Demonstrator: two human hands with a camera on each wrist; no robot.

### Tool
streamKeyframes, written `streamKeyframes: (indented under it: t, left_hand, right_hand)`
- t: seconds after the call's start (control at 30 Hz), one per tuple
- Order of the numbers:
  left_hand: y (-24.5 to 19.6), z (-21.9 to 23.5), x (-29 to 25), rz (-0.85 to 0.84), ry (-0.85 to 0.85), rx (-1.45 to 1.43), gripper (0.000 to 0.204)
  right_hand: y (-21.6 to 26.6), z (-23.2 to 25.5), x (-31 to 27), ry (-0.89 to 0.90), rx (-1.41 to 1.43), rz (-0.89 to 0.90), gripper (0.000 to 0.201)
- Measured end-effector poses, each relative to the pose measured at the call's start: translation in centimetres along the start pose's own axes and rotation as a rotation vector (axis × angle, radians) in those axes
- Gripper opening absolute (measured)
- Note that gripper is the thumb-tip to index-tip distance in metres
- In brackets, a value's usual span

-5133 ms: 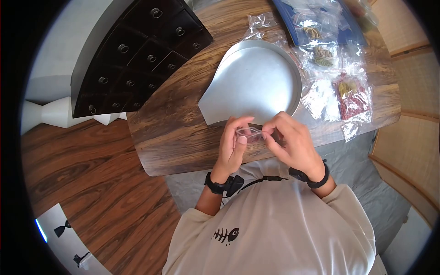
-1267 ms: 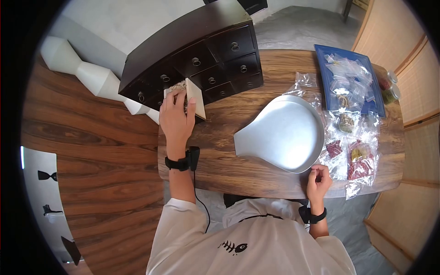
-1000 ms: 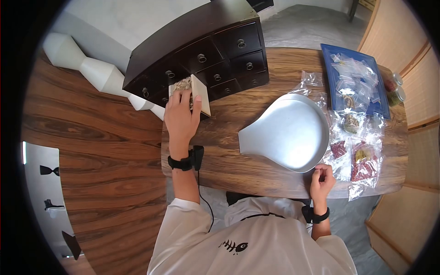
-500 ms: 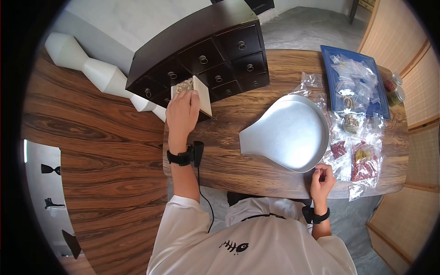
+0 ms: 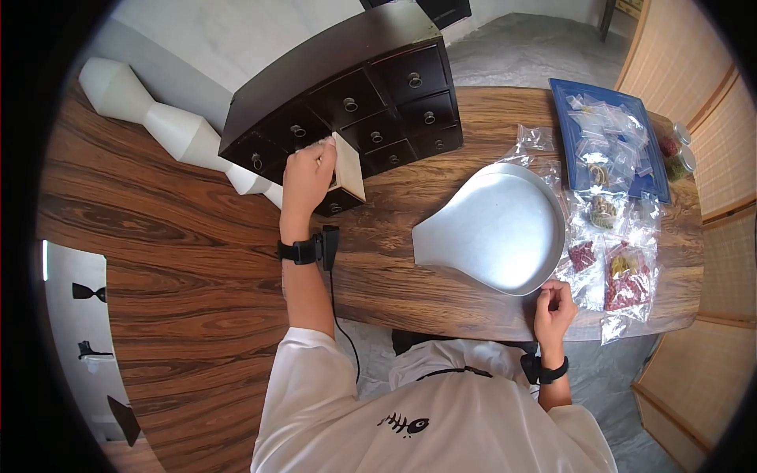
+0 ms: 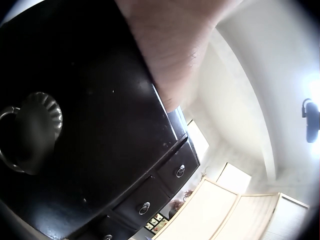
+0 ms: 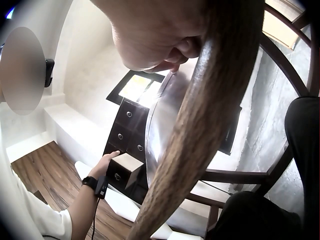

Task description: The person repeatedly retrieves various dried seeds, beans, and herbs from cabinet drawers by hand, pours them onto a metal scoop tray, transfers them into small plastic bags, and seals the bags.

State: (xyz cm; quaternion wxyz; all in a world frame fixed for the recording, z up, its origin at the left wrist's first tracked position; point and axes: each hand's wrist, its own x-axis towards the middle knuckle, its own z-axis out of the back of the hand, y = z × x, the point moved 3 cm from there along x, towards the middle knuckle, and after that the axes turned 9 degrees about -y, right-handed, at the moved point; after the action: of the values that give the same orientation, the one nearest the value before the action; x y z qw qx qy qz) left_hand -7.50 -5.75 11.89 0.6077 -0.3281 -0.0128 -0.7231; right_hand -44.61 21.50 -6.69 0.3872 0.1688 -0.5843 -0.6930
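My left hand (image 5: pixel 309 177) reaches into a pulled-out drawer (image 5: pixel 348 169) of the dark cabinet, knuckles bent and fingertips hidden inside. Pale contents show in a sliver beside the knuckles, and I cannot tell whether the fingers grip any. In the left wrist view, the dark drawer front (image 6: pixel 105 130) with its ring pull fills much of the frame. At the table's front edge, my right hand (image 5: pixel 555 311) rests loosely curled, fingertips right at the rim of a silvery metal scoop-shaped pan (image 5: pixel 497 229). Nothing shows in the pan.
The dark cabinet (image 5: pixel 331 51) with several ring-pull drawers stands at the back left of the wooden table (image 5: pixel 378 296). On the right are clear bags of red and greenish contents (image 5: pixel 628 280), a blue tray (image 5: pixel 566 126) of small bags, and lidded jars (image 5: pixel 678 162).
Five seconds ago both hands held a small clear bag before the pan. Then the left hand reached into the open drawer; its fingers have since bent and moved deeper. The right hand stays by the pan.
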Motion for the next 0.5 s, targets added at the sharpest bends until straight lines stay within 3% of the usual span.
streamKeyframes:
  t: [0.5]
  left_hand:
    - [0.17, 0.34, 0.73, -0.001, -0.097, -0.098, 0.039]
  right_hand:
    - [-0.72, -0.10, -0.21, 0.003, 0.010, -0.038, 0.004]
